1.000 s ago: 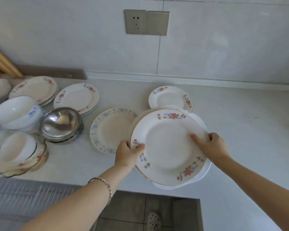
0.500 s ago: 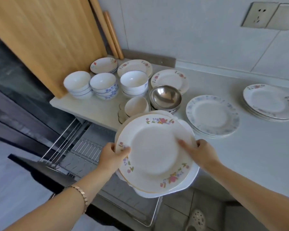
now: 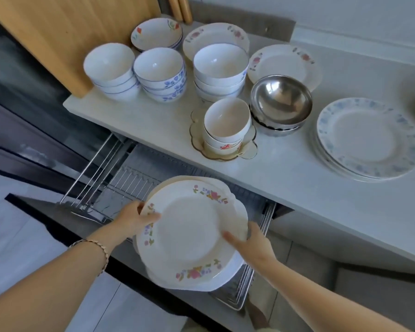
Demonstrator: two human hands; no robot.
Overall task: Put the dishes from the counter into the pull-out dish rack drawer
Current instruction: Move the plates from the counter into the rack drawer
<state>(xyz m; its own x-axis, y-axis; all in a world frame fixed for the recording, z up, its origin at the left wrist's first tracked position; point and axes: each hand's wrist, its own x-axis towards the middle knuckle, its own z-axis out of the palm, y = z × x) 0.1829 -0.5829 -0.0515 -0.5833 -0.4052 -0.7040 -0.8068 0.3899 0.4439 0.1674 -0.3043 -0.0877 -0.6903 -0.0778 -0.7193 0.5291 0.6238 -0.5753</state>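
both hands hold a stack of plates (image 3: 189,233) in the air over the open pull-out dish rack drawer (image 3: 120,188), below the counter (image 3: 285,178) edge. left hand (image 3: 132,218) grips the stack's left rim, thumb on top of the floral border, fingers curled under. right hand (image 3: 254,245) grips the lower right rim, thumb lying across the top plate, other fingers hidden beneath. top plate is white with pink and purple flowers on the rim; at least two more plates show under it, count unclear. stack is tilted a bit toward the camera, not touching the rack. drawer's wire rack shows left of and behind the stack, plus a corner at lower right. bracelet (image 3: 96,245) on left wrist. on the counter: three stacks of white bowls (image 3: 158,68) at the back left, some with blue pattern; a floral bowl stack (image 3: 156,32) behind them; two floral plates (image 3: 283,63) at the back; stacked steel bowls (image 3: 280,99); cups nested on an amber scalloped dish (image 3: 225,125) near the front edge; blue-rimmed plate stack (image 3: 367,137) at right. wooden board (image 3: 65,32) leans at the upper left. grey floor tiles below.
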